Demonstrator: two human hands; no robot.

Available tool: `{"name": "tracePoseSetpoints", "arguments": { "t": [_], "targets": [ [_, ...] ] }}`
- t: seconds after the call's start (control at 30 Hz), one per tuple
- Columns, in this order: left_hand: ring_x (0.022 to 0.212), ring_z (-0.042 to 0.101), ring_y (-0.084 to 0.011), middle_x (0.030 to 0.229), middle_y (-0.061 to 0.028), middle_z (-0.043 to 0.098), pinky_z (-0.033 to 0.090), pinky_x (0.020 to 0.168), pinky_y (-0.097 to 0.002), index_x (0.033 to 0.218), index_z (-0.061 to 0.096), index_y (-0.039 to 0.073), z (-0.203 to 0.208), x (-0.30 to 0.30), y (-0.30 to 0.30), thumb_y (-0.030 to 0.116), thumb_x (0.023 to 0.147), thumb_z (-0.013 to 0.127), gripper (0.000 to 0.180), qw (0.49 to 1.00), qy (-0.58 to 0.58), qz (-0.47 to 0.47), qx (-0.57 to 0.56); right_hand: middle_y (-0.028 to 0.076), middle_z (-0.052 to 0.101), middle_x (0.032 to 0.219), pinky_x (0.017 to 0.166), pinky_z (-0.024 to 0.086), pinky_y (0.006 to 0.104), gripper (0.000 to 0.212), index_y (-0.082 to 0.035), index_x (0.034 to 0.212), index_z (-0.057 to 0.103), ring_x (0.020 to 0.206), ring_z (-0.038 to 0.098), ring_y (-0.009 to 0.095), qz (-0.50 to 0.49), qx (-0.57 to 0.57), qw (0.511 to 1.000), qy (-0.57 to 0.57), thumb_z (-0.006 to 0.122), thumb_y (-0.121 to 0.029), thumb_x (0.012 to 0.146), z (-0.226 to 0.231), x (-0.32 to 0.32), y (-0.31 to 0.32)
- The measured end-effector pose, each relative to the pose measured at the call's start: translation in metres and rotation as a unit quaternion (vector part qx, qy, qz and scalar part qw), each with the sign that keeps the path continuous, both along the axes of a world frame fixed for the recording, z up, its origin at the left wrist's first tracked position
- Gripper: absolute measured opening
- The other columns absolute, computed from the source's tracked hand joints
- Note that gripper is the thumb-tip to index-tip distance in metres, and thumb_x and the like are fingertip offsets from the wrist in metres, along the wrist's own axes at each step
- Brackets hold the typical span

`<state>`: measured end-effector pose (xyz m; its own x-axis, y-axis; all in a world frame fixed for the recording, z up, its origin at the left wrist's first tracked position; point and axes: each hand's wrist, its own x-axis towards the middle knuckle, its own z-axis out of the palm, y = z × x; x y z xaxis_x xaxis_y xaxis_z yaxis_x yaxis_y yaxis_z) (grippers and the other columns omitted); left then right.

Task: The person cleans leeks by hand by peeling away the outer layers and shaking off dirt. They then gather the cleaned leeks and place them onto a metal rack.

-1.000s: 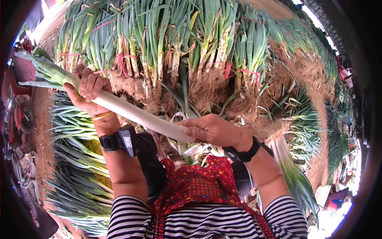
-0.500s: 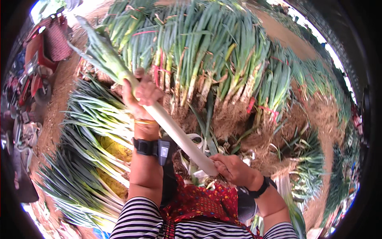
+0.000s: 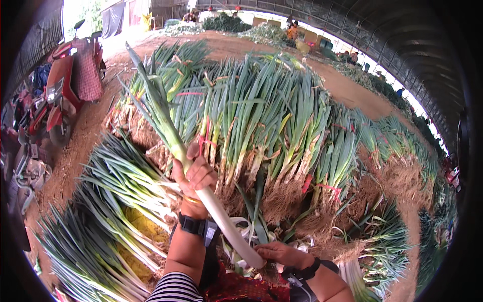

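My left hand [image 3: 197, 173] is wrapped round a long leek [image 3: 224, 216], about midway along its length. The leek slants across in front of me, its green leaves up to the far left and its smooth white stem down toward my lap. At the bottom end, the closed fingers of my right hand [image 3: 284, 254] grip the leek by its base. Some brown roots hang beneath that hand, partly in shadow. Beyond my hands stand bundles of untrimmed leeks [image 3: 251, 121] with dirty roots, some tied with red bands.
To my left lie cleaned leeks [image 3: 108, 211] in piles over yellow material [image 3: 138, 221]. More leeks [image 3: 385, 241] and loose roots lie at the right. A red motorbike [image 3: 63, 85] is parked at the far left. People [image 3: 292, 31] and heaps of greens are in the distance.
My view has tilted up, showing more of the shed. The leek is held a little more steeply, with both hands still on it.
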<state>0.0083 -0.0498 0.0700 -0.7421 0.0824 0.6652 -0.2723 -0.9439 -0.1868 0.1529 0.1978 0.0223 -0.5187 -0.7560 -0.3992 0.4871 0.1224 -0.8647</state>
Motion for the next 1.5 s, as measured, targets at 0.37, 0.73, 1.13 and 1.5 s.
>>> {"name": "tracePoseSetpoints", "arguments": {
  "t": [0.37, 0.73, 1.13, 1.5],
  "targets": [
    [0.04, 0.044, -0.004, 0.055, 0.003, 0.043, 0.039, 0.036, -0.0188, 0.089, 0.038, 0.009, 0.044, 0.025, 0.032, 0.026, 0.086, 0.059, 0.027, 0.998, 0.027, -0.062, -0.002, 0.0, 0.054, 0.1, 0.086, 0.036, 0.0231, 0.036, -0.002, 0.115, 0.051, 0.096, 0.046, 0.008, -0.039, -0.013, 0.999, 0.001, 0.043, -0.031, 0.095, 0.026, 0.026, 0.012],
    [0.038, 0.041, -0.0058, 0.055, -0.0001, 0.042, 0.037, 0.035, -0.0203, 0.091, 0.038, 0.006, 0.095, 0.045, 0.049, 0.024, 0.087, 0.057, 0.026, 0.982, 0.154, -0.079, -0.079, 0.005, 0.048, 0.108, 0.091, 0.034, 0.0262, 0.034, -0.002, 0.116, 0.045, 0.104, 0.044, 0.013, 0.021, -0.1, 0.976, 0.194, 0.039, -0.028, 0.096, 0.019, 0.041, 0.013],
    [0.034, 0.039, -0.0056, 0.055, -0.0008, 0.044, 0.036, 0.032, -0.0189, 0.09, 0.038, 0.008, 0.111, 0.047, 0.063, 0.023, 0.085, 0.06, 0.028, 0.97, 0.188, -0.111, -0.111, 0.005, 0.051, 0.097, 0.084, 0.037, 0.0276, 0.031, -0.002, 0.112, 0.046, 0.093, 0.047, 0.015, 0.047, -0.059, 0.959, 0.272, 0.042, -0.027, 0.095, 0.012, 0.027, 0.01],
    [0.042, 0.038, -0.0088, 0.059, -0.0002, 0.042, 0.034, 0.041, -0.0243, 0.09, 0.037, 0.009, 0.114, 0.056, 0.068, 0.025, 0.085, 0.06, 0.029, 0.917, 0.175, -0.002, -0.36, 0.008, 0.064, 0.091, 0.072, 0.048, 0.0405, 0.021, -0.021, 0.099, 0.064, 0.085, 0.061, 0.029, -0.169, 0.412, 0.724, 0.527, 0.049, -0.023, 0.083, -0.042, -0.016, 0.041]
  ]
}}
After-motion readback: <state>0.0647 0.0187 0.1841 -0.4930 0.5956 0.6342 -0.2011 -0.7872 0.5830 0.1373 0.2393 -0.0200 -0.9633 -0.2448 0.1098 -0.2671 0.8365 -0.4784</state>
